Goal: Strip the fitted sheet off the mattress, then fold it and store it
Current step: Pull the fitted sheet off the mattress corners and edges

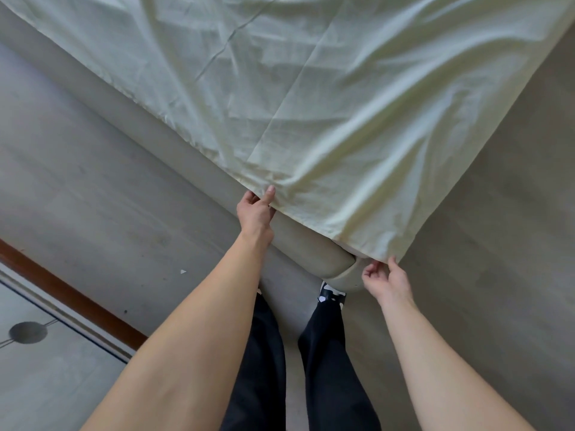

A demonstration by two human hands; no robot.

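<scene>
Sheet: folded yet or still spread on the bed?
Spread. The sheet lies open across the bed, unfolded; both hands, left and right, pinch its near edge at the corner.

Sheet: pale yellow-green, plain. Bed frame: beige-grey. Floor: light grey wood grain. Trousers: black. Shoe: black and white patches. Skirting: reddish brown. Door panel: grey, dark round spot.

Creased matt pale-yellow cloth sheet; smooth beige upholstered bed frame; matt grey floor.
</scene>
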